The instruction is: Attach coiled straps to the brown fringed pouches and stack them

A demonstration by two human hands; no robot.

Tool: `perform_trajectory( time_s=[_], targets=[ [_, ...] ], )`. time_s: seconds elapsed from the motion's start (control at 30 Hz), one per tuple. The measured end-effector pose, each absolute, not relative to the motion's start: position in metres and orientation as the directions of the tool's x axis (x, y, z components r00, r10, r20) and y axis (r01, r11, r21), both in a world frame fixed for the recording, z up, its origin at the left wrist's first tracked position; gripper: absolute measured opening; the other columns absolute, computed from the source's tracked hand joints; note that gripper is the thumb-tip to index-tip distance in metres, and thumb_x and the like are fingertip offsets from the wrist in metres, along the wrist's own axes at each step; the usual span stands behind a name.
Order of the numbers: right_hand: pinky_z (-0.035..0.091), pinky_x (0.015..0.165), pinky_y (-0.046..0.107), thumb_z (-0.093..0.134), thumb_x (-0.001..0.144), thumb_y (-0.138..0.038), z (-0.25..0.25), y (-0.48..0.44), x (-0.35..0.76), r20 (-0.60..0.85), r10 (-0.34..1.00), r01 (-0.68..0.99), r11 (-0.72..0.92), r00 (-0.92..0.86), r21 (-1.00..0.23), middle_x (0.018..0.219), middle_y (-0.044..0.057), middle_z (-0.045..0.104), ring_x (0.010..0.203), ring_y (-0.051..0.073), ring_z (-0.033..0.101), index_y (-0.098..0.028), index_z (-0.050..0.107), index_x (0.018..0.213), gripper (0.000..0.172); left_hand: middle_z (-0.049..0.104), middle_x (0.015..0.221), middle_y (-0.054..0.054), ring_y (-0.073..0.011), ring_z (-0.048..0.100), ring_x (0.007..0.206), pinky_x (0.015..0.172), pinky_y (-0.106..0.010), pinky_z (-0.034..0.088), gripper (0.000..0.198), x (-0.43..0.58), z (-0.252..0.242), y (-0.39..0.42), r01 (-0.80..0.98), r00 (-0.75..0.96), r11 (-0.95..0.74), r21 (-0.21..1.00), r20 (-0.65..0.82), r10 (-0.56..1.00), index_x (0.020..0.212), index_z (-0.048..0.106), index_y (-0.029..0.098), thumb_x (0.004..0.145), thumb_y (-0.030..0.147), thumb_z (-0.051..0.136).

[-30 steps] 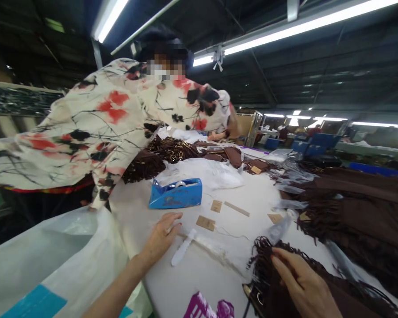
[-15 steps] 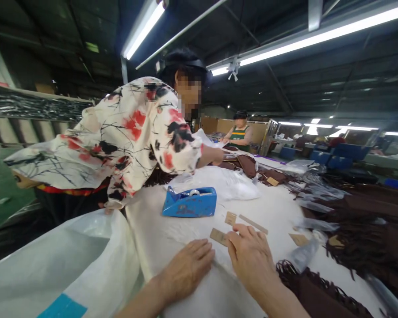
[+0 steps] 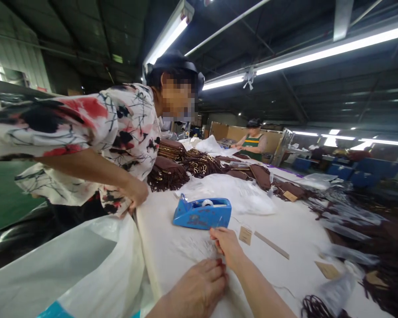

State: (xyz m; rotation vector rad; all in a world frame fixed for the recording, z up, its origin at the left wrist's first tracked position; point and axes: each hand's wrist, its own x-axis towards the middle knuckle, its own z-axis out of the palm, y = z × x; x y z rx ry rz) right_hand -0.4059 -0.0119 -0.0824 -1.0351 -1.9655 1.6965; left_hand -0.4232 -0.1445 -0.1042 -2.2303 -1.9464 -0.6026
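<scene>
My left hand (image 3: pixel 200 282) rests low on the white table, fingers curled together and their tips hidden; what they hold, if anything, does not show. Just beyond it, my right hand (image 3: pixel 228 248) pinches thumb and fingers together, its grip too small to make out. A bunch of thin white strings (image 3: pixel 194 247) lies beside both hands. Behind the right fingertips stands a blue tape dispenser (image 3: pixel 202 213). To the right lie a brown card tag (image 3: pixel 245 235) and a narrow grey-brown strip (image 3: pixel 272 245).
A co-worker in a floral shirt (image 3: pixel 126 119) leans in at the left, a hand near a large white bag (image 3: pixel 119 247). Brown fringed pieces (image 3: pixel 172 170) and white plastic (image 3: pixel 232 190) lie behind the dispenser. More dark fringed pieces with clear bags (image 3: pixel 358 238) cover the right.
My right hand has moved left and away from me, off the card tag to beside the strings. That tag no longer shows. The left fingers have curled; the co-worker has leaned back towards the white bag.
</scene>
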Motion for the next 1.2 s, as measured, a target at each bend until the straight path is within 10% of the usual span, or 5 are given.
perform_trajectory(
  time_s=[0.47, 0.6, 0.7, 0.83, 1.2],
  targets=[
    [0.027, 0.039, 0.018, 0.058, 0.068, -0.041, -0.037, -0.02, -0.402, 0.041, 0.553, -0.012, 0.057, -0.832, -0.998, 0.048, -0.004, 0.054, 0.039, 0.005, 0.043, -0.015, 0.059, 0.064, 0.026, 0.049, 0.129, -0.011, -0.0226, 0.04, 0.122, 0.1, -0.038, 0.035, 0.033, -0.425, -0.109, -0.144, 0.963, 0.103, -0.168, 0.211, 0.289, 0.952, 0.12, 0.045, 0.014, 0.088, 0.018, 0.035],
    [0.04, 0.049, 0.021, 0.055, 0.072, -0.043, -0.022, -0.018, -0.39, 0.051, 0.476, -0.014, 0.082, -0.878, -0.997, 0.078, 0.004, 0.066, 0.055, 0.01, 0.057, -0.015, 0.063, 0.084, 0.031, 0.049, 0.129, -0.01, -0.0224, 0.039, 0.123, 0.102, -0.037, 0.034, 0.034, -0.426, -0.107, -0.146, 0.96, 0.094, -0.165, 0.224, 0.298, 0.95, 0.121, 0.045, 0.014, 0.088, 0.018, 0.035],
    [0.046, 0.055, 0.026, 0.055, 0.074, -0.04, -0.017, -0.006, -0.359, 0.065, 0.51, 0.086, 0.266, -0.858, -0.96, 0.107, 0.008, 0.06, 0.067, 0.014, 0.061, -0.018, 0.057, 0.11, 0.043, 0.049, 0.129, -0.009, -0.0233, 0.04, 0.122, 0.101, -0.039, 0.035, 0.033, -0.427, -0.106, -0.147, 0.957, 0.089, -0.161, 0.239, 0.289, 0.953, 0.12, 0.046, 0.016, 0.088, 0.018, 0.037],
    [0.044, 0.067, 0.032, 0.053, 0.074, -0.032, -0.031, 0.018, -0.286, 0.127, 0.547, 0.307, 0.63, -0.827, -0.713, 0.09, 0.006, 0.066, 0.076, 0.02, 0.059, -0.019, 0.064, 0.1, 0.03, 0.049, 0.13, -0.008, -0.0236, 0.039, 0.123, 0.099, -0.043, 0.037, 0.034, -0.427, -0.107, -0.149, 0.952, 0.087, -0.168, 0.255, 0.302, 0.949, 0.121, 0.046, 0.019, 0.088, 0.017, 0.038],
    [0.037, 0.065, 0.026, 0.055, 0.072, -0.024, -0.078, 0.003, -0.186, 0.016, 0.684, 0.492, 0.54, -0.729, -0.683, 0.076, 0.002, 0.066, 0.071, 0.018, 0.057, -0.02, 0.067, 0.088, 0.02, 0.048, 0.131, -0.005, -0.0219, 0.042, 0.121, 0.099, -0.042, 0.037, 0.037, -0.436, -0.116, -0.145, 0.965, 0.066, -0.137, 0.225, 0.296, 0.953, 0.125, 0.046, 0.025, 0.088, 0.025, 0.04]
  ],
)
